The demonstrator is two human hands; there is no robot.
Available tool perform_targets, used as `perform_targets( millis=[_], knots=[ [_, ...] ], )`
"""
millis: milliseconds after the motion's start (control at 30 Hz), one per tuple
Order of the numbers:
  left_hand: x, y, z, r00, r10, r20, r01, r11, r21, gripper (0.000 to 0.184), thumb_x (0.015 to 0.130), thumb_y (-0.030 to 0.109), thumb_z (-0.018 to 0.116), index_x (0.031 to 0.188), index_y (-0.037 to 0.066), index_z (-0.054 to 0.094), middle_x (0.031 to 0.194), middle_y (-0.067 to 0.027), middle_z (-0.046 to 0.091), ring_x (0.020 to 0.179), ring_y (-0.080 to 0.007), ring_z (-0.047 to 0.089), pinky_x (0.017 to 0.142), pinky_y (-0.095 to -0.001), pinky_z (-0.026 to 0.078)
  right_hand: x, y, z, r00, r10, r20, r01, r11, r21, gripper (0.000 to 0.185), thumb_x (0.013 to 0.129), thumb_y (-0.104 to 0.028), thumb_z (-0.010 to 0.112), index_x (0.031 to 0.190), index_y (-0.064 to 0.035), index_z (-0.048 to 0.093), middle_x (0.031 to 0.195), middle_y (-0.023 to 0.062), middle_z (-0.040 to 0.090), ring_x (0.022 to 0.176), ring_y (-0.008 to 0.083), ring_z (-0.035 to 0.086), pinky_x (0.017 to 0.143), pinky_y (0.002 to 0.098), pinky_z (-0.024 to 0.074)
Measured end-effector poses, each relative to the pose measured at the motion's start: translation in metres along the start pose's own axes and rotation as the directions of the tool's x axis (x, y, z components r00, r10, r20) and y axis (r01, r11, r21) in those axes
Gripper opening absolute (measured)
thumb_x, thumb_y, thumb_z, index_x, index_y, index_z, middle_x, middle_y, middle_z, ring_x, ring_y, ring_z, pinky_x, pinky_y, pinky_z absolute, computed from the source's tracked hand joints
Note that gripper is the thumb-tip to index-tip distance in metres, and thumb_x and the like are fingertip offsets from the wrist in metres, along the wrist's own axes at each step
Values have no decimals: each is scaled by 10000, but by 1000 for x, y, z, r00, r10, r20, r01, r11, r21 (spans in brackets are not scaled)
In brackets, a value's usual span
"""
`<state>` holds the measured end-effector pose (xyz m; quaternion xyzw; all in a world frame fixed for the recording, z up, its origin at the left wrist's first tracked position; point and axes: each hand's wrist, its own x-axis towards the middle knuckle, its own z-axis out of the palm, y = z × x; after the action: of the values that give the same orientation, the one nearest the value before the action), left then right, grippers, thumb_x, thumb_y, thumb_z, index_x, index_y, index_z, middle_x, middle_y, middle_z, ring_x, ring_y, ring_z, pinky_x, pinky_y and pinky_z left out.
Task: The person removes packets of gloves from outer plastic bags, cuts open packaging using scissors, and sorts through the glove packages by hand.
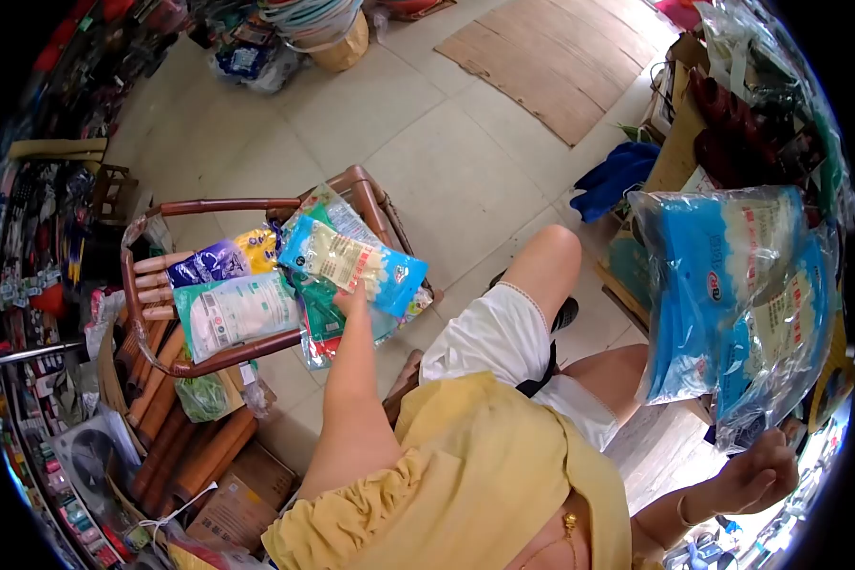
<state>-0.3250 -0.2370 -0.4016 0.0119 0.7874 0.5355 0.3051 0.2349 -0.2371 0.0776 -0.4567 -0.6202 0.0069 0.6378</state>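
Note:
My left hand (351, 298) is closed on the lower edge of a flat blue-and-cream packet (351, 264), partly hiding its fingers. The packet lies tilted over green packets (321, 318) on a brown cane chair (223, 361). Left of it on the same chair are a purple-and-yellow packet (226, 256) and a green-and-white packet (239, 312). My right hand (768, 471) is at the lower right with its fingers curled, just below a clear plastic bag (787, 404) of similar blue packets (701, 294). Whether it touches the bag or holds anything I cannot tell.
Crowded shelves of small goods (38, 247) line the left side. Brown rolls (176, 442) and a cardboard box (242, 494) stand below the chair. A flat brown board (560, 62) lies on the tiled floor. Blue gloves (616, 179) hang by the stacked goods at right.

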Motion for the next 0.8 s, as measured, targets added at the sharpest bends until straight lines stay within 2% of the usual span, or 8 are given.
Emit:
perform_targets(
  millis=[133,300,367,433,500,633,733,800],
  knots=[
    [-5,22,30,932,-75,-355,111,990,83,545,724,73,688,1186,-31,418,1127,-163,558,966,-232,584,815,-327,485,-3,10,-12,992,119,-36,-119,993,21,227,881,-139,532,957,64,466,668,69,371,652,160,366,695,329,365],
    [-36,91,41,995,39,94,-1,925,-380,423,830,24,525,1234,102,429,1077,-68,562,879,-180,602,661,-293,527,-3,28,-27,985,170,20,-169,985,-35,191,900,-104,500,1006,54,484,777,90,484,737,143,479,691,275,414],
    [-78,149,43,964,109,243,1,912,-410,457,819,19,503,1257,95,399,1082,-82,554,904,-192,597,672,-307,535,1,44,-47,956,228,184,-102,848,-521,181,844,-78,546,969,46,503,827,107,524,784,186,516,685,273,458],
    [-104,184,51,885,288,365,-64,854,-517,489,777,-10,479,1259,23,402,1106,-97,548,967,-211,579,792,-318,505,5,50,-50,936,325,132,-247,877,-411,168,819,-24,537,963,58,507,853,115,536,767,171,525,653,269,466],
    [-153,236,62,831,363,422,-99,842,-530,500,765,-1,486,1259,-1,407,1135,-103,544,1001,-224,569,847,-323,485,15,50,-33,981,102,167,-27,915,-403,144,819,-8,517,954,42,507,810,106,541,689,152,522,585,241,459],
    [-218,300,79,593,513,621,-62,798,-600,554,696,-26,476,1247,-10,421,1173,-129,535,1025,-216,563,872,-319,476,0,60,-26,969,162,189,-164,986,0,86,853,-29,562,910,-9,501,725,54,524,592,92,461,512,182,377],
    [-270,342,104,380,557,738,-50,810,-585,620,639,-48,472,1255,-13,410,1163,-145,553,996,-251,596,838,-353,510,-22,51,-22,973,197,120,-196,980,-22,109,845,-15,585,925,-31,512,752,19,514,569,47,412,485,164,326],
    [-302,365,126,152,632,760,-16,771,-637,713,614,10,527,1304,-13,352,1225,-184,506,1103,-310,534,907,-425,470,-37,38,-33,917,397,22,-398,914,82,144,833,17,573,953,-36,514,738,11,494,561,57,431,484,173,330]
  ],
)
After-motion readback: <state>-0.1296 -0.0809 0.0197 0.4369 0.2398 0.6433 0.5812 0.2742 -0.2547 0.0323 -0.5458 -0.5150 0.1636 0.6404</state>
